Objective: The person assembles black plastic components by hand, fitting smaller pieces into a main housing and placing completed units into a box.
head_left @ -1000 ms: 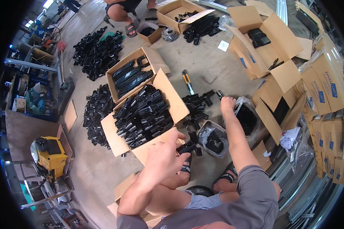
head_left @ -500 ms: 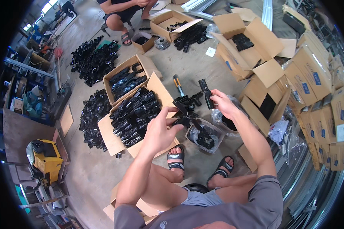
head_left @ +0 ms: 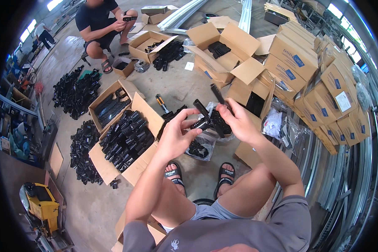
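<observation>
The right hand [head_left: 239, 122] has brought its pinched long black bar [head_left: 217, 94] closer to the black tubular part [head_left: 202, 110] grasped by the left hand [head_left: 178, 132]; both now seem ready for handling together.

Half-hidden black parts [head_left: 169, 116] perhaps obstruct just beyond the left fingers [head_left: 183, 115]; farther floor [head_left: 175, 87] lies free.

Printed lettering [head_left: 288, 55] marks stacked brown cartons [head_left: 279, 63] and 2 black sandals [head_left: 175, 172].
</observation>
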Tool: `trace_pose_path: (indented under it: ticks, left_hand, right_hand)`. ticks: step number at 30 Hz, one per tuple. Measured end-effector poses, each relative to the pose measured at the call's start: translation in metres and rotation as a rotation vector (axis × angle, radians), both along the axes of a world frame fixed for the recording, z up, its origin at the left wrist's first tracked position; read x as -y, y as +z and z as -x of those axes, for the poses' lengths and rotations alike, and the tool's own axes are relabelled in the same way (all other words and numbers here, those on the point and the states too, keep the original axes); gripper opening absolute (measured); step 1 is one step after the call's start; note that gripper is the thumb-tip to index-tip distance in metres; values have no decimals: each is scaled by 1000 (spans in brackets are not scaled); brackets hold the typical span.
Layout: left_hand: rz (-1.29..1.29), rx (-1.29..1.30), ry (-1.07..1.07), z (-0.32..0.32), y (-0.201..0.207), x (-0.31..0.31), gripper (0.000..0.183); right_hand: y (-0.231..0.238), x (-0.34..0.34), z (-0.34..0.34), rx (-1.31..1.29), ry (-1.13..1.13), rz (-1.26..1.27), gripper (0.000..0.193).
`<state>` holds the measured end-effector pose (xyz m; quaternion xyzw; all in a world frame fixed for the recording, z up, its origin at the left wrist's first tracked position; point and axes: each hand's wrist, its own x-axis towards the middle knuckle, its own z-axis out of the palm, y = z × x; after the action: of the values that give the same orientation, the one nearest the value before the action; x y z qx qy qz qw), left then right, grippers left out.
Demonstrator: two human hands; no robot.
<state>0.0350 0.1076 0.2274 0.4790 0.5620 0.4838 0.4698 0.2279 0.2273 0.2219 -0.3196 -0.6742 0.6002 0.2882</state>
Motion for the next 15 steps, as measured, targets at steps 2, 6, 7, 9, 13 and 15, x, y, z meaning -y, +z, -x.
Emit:
trace_pose_path:
  ticks: [2,6,7,9,13,15]
  left_hand:
    - [-54,91,-30,-3,3,-2,44]
    - [-135,90,44,-9,6,-3,47]
    - [-139,86,46,-11,8,-3,47]
    - [-159,92,77,-14,10,-2,47]
    - [-139,110,27,-13,15,2,50]
    - [-133,111,75,-15,12,3,51]
  right_hand:
    - [4,12,-2,107,-25,-282,38]
    - [14,37,8,177,-181,-453,41]
    - [13,39,11,144,-207,-456,42]
    - [16,41,15,174,-228,-455,42]
    - [6,33,16,146,-248,-490,43]
    - [-1,37,19,54,-195,-272,43]
